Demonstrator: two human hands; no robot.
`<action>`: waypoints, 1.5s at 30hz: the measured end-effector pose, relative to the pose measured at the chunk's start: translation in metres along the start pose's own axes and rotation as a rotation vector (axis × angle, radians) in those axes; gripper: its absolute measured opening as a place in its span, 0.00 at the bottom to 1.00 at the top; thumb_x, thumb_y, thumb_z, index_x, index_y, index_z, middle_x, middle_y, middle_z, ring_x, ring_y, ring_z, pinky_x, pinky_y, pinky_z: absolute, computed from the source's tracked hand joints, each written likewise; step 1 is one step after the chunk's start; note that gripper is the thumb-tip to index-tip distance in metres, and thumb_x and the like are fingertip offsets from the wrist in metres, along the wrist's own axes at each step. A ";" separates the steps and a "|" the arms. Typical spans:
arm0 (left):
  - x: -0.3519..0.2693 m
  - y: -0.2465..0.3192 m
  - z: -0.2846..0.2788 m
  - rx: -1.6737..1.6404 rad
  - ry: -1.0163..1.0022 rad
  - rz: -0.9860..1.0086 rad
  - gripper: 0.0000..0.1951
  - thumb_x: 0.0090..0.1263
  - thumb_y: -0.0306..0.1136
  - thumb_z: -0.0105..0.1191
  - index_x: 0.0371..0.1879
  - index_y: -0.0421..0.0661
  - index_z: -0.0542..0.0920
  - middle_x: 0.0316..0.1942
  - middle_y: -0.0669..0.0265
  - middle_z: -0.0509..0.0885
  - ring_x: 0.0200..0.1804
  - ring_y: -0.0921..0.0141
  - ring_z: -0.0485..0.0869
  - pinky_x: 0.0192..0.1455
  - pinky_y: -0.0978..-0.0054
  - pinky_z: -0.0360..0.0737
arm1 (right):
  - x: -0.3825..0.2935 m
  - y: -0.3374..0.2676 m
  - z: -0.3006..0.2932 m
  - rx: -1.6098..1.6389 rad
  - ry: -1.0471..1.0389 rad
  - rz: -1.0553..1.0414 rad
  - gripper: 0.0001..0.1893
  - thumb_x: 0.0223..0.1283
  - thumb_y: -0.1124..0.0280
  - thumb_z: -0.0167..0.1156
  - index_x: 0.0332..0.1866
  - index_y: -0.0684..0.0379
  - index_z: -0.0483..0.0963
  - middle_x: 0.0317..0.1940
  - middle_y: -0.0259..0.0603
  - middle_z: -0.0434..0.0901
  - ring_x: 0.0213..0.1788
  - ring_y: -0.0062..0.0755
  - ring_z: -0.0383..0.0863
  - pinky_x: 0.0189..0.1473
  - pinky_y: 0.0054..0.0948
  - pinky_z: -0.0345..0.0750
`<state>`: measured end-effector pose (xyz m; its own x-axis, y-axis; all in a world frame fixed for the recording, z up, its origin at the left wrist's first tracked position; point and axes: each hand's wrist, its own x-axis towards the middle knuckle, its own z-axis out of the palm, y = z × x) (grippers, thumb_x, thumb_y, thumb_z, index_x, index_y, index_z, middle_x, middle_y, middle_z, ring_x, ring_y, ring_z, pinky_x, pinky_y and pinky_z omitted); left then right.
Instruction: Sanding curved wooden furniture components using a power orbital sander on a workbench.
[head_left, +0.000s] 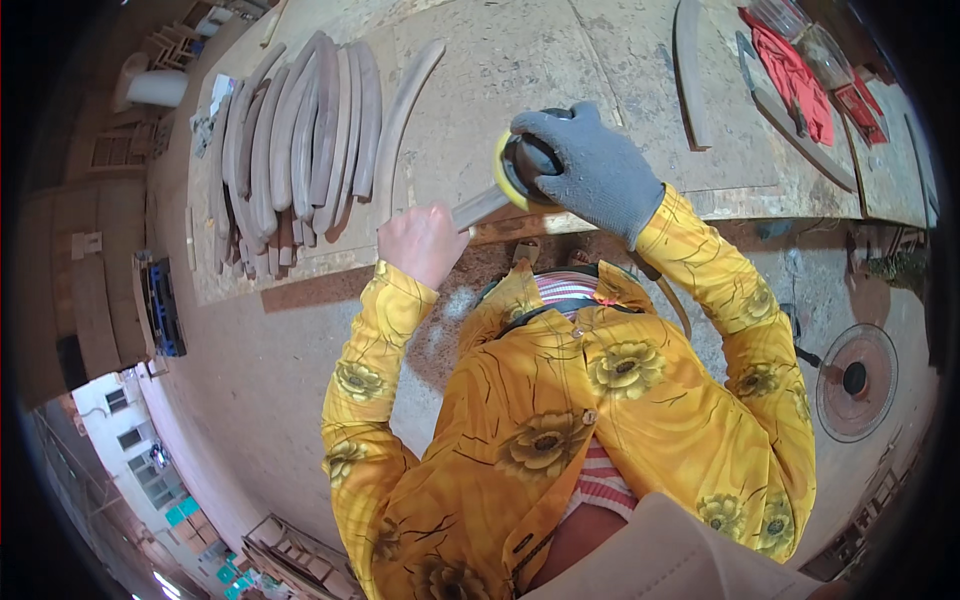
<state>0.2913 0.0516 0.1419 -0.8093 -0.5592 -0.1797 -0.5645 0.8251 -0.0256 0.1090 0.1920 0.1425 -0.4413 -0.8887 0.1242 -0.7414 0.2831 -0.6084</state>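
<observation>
My bare left hand (424, 244) grips the near end of a wooden strip (480, 208) at the front edge of the workbench (517, 45). In a grey knit work glove, my right hand (589, 165) is wrapped over the top of a round handheld sander (531, 161) with a yellow pad rim. The sander's pad meets the strip and hides its far end. A hose (671, 300) hangs below my right wrist. To the left lies a thick pile of curved wooden pieces (289, 142), with one curved piece (409, 112) lying apart at its right side.
Further right on the bench are a curved wooden piece (690, 75), another curved piece (802, 139), a red cloth (791, 75) and a clear plastic container (823, 56). A pedestal fan (855, 382) stands on the floor to my right. A blue pallet-like object (166, 307) stands at the left.
</observation>
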 end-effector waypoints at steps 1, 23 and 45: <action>-0.001 -0.001 0.001 0.000 0.000 -0.013 0.15 0.52 0.44 0.63 0.28 0.43 0.84 0.23 0.52 0.83 0.29 0.53 0.84 0.33 0.58 0.82 | -0.001 0.000 0.000 -0.028 0.001 0.030 0.23 0.54 0.63 0.58 0.59 0.44 0.71 0.42 0.60 0.76 0.45 0.59 0.78 0.47 0.45 0.79; 0.003 -0.032 0.046 -0.044 -0.051 -0.035 0.18 0.53 0.47 0.62 0.30 0.43 0.84 0.25 0.49 0.84 0.31 0.51 0.84 0.36 0.57 0.81 | 0.001 0.055 0.039 0.117 0.143 0.168 0.25 0.49 0.66 0.62 0.57 0.48 0.71 0.46 0.54 0.78 0.50 0.57 0.74 0.53 0.42 0.76; -0.015 -0.060 0.048 -0.494 -0.358 -0.098 0.19 0.56 0.43 0.61 0.42 0.42 0.81 0.28 0.58 0.85 0.27 0.64 0.84 0.31 0.66 0.80 | 0.034 0.246 0.016 -0.122 0.259 0.555 0.20 0.56 0.60 0.55 0.55 0.45 0.74 0.45 0.59 0.79 0.50 0.63 0.76 0.55 0.45 0.75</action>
<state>0.3454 0.0145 0.0988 -0.6935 -0.4982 -0.5204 -0.7113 0.5884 0.3845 -0.0802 0.2261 -0.0155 -0.8742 -0.4854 0.0110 -0.4124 0.7302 -0.5447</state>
